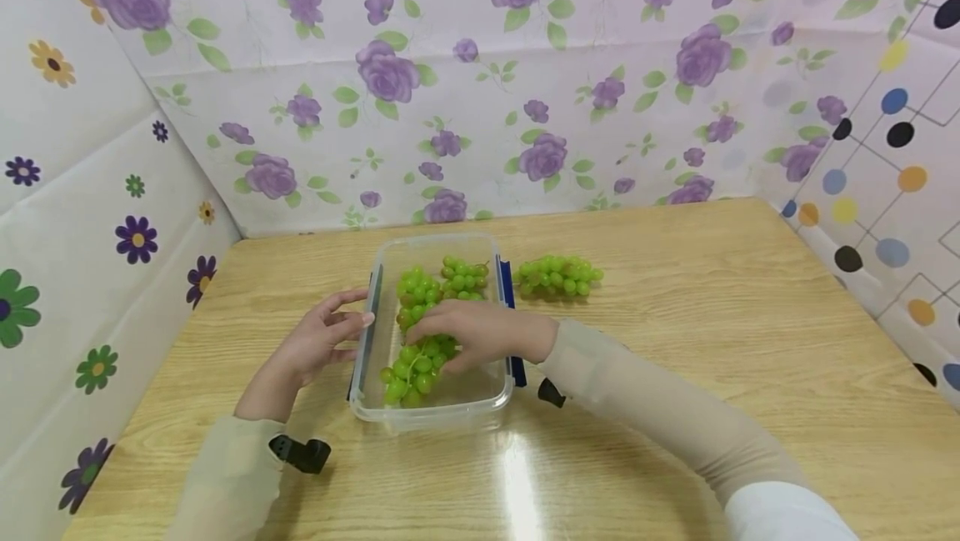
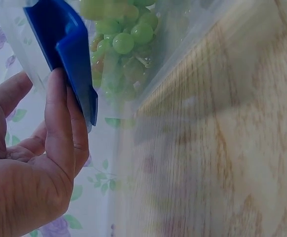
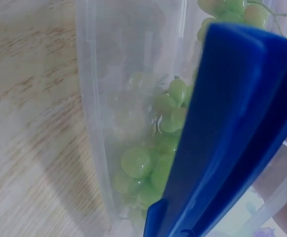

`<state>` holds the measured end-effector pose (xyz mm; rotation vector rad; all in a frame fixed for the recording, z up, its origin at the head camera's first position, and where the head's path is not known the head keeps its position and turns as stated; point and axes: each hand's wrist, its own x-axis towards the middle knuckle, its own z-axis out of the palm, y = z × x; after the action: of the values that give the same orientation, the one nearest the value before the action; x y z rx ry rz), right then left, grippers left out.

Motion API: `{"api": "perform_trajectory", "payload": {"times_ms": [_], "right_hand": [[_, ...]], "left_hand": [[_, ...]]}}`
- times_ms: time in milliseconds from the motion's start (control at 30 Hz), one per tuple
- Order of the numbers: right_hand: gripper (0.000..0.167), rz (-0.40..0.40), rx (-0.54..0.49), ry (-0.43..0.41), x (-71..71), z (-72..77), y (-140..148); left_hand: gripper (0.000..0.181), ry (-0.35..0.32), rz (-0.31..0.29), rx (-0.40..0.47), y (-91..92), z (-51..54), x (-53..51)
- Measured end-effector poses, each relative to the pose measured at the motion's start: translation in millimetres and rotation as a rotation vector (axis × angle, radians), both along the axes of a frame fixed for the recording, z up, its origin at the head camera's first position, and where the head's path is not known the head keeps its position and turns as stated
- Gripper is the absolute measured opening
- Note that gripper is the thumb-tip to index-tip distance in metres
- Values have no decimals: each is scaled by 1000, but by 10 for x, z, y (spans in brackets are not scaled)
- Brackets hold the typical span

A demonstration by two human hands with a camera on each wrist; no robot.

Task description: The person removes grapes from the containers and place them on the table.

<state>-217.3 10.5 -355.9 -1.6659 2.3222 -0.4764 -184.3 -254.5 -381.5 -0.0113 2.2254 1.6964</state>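
A clear plastic food container (image 1: pixel 465 414) stands on the table with several bunches of green grapes (image 1: pixel 411 370) inside. My right hand (image 1: pixel 480 328) reaches in over its right side, thumb and fingers bent around grapes in the middle; the undersides of the fingers are hidden. At the container's left side, my left hand (image 1: pixel 322 337) touches the hanging blue clip (image 2: pixel 71 49) with loosely bent fingers. Another blue clip (image 3: pixel 227 123) hangs along the right side, near the right wrist. Outside, just right of the container, lies another grape bunch (image 1: pixel 558 276).
The wooden table (image 1: pixel 712 316) is bounded by a flowered backdrop (image 1: pixel 450 107) behind, with patterned sheets on the left and right. Dark wrist cameras (image 1: pixel 302 453) sit on both sleeves. Light reflects off the tabletop in front of the container.
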Motion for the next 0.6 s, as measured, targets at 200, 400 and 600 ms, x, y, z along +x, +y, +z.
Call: {"api": "perform_trajectory", "payload": {"times_ms": [200, 400, 600], "right_hand": [[55, -10, -35, 5, -2, 23, 39], [54, -17, -59, -2, 1, 47, 81], [52, -8, -94, 27, -11, 61, 110]], "left_hand": [[66, 9, 3, -5, 3, 3, 2], [64, 5, 8, -6, 8, 10, 3], [64, 12, 3, -6, 2, 7, 0]]}}
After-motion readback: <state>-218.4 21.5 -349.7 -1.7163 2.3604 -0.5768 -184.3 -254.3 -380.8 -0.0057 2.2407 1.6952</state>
